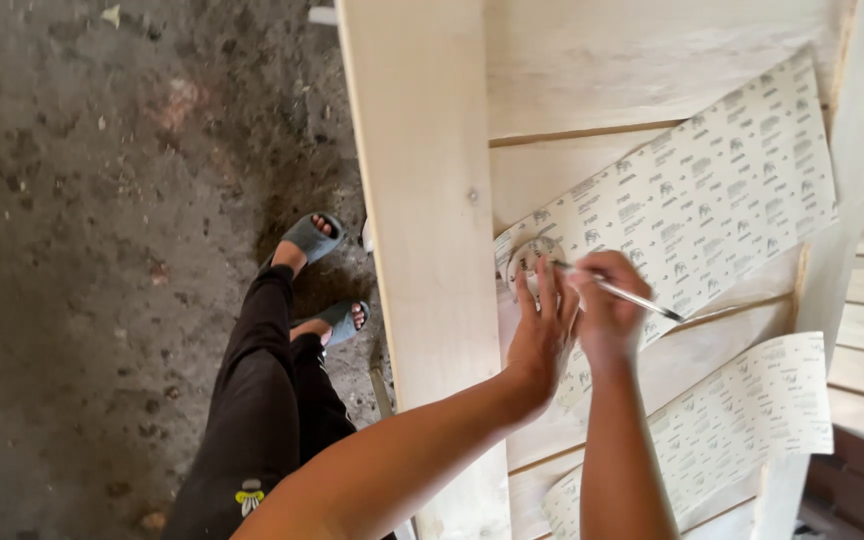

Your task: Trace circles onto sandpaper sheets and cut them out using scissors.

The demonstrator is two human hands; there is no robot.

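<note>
Head view: left hand [544, 330] presses a round disc [530, 258] flat on printed sandpaper [692, 205]—two sheets—while right hand [607, 315] grips one pen [624, 293].

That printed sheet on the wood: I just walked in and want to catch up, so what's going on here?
A person stands over a pale wooden frame with a sheet of sandpaper lying backing side up across it. The left hand presses a small round disc flat on the sheet's corner, while the right hand holds a pen at the disc's edge. A second sheet lies lower on the frame. The person wears grey sandals on a concrete floor.
</note>
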